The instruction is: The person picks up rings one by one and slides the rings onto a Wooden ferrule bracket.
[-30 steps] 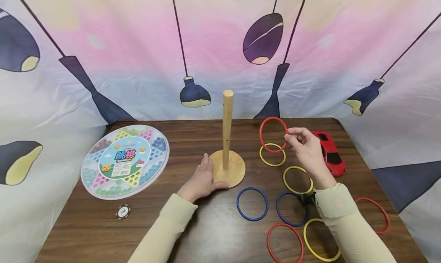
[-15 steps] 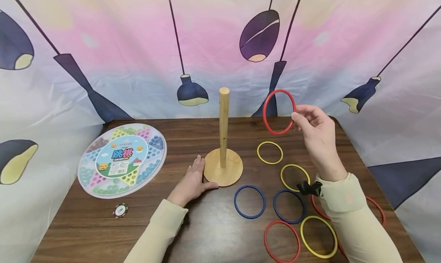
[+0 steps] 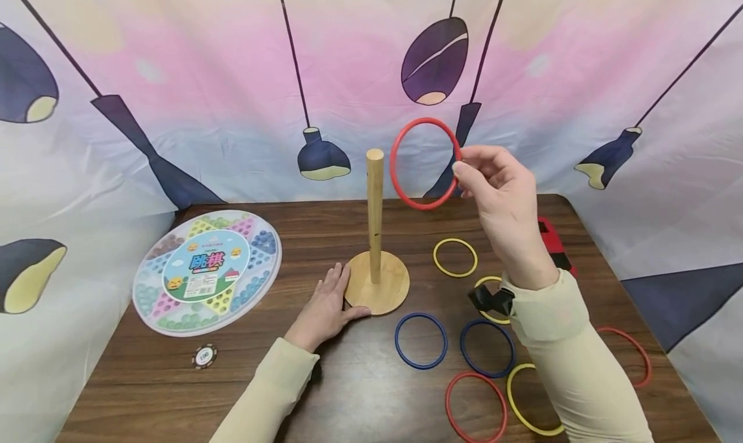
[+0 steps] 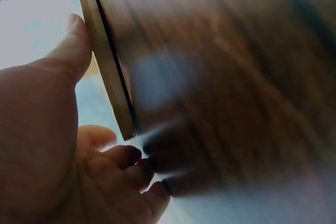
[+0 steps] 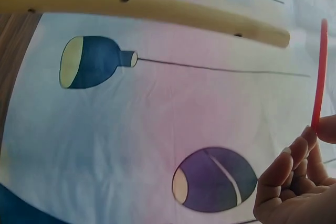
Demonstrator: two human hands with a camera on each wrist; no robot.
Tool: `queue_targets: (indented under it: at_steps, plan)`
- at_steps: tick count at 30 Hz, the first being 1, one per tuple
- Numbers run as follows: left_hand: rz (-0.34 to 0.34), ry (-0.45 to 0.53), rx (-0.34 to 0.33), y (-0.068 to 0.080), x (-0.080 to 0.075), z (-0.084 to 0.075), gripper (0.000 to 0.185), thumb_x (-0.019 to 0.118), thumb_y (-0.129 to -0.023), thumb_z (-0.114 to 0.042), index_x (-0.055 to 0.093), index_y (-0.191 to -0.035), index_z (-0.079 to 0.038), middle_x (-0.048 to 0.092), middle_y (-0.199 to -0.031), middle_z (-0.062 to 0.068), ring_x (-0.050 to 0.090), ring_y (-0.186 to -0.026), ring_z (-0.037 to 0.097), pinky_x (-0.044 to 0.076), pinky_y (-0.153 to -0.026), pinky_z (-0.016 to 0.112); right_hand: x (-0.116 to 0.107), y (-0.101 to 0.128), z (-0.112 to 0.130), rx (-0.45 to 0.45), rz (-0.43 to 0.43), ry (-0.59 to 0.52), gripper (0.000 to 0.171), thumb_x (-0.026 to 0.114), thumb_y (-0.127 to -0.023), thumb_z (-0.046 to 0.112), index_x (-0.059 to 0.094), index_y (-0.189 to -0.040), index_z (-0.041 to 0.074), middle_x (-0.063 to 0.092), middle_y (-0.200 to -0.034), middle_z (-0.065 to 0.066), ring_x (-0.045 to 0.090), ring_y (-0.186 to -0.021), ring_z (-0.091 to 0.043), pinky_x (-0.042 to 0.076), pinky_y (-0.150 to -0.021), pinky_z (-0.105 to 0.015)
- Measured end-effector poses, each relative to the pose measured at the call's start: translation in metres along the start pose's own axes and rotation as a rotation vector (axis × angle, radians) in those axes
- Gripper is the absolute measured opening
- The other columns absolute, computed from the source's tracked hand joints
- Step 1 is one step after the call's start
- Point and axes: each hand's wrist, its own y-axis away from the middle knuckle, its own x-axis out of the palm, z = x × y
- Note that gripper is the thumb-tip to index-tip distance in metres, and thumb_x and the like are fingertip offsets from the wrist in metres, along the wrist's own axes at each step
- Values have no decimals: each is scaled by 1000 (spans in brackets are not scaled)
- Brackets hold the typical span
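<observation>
Red ring: up in the air, this red ring (image 3: 393, 166) stands on edge, hole facing the head camera, just right of the post's top and apart from it.
Right hand: the right hand (image 3: 502, 185) pinches the ring's right edge, thumb against fingers.
Post: here's the post (image 3: 375, 217), long axis upright, rising from its round base (image 3: 389, 295).
Left hand: the left hand (image 3: 325, 304) spreads wide, touching the base's edge.
Bench: two blue rings (image 3: 397, 340) lie flat on the bench (image 3: 360, 398), near the base.
</observation>
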Motion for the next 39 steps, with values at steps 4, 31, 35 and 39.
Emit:
queue_targets:
  at_steps: [4,31,35,39]
  plan:
    - [3,2,5,-1,0,0,102,69,-84,-53,20,-152,6,19,-156,27,16,-145,39,19,-115,52,11,-5,3,1,6,42,16,69,-91,9,68,-106,4,65,-87,-8,54,-76,-22,47,-66,-27]
    - [-13,-46,-11,-2,0,-2,109,71,-81,-55,19,-150,11,24,-153,30,20,-144,39,21,-115,51,37,-8,-24,41,153,235,17,67,-93,12,67,-106,1,61,-80,-9,49,-65,-15,39,-56,-24]
    - [-13,-53,-6,-2,0,-3,107,71,-82,-55,20,-149,11,25,-153,30,21,-144,40,22,-115,52,35,-4,-33,69,188,261,16,67,-93,12,67,-106,2,61,-81,-10,50,-66,-17,40,-57,-24]
    - [-3,-57,-12,-2,0,-3,107,70,-82,-56,20,-150,11,24,-153,29,20,-144,39,21,-115,51,33,2,-45,114,223,299,16,66,-93,13,67,-106,3,61,-83,-9,49,-68,-18,39,-57,-24]
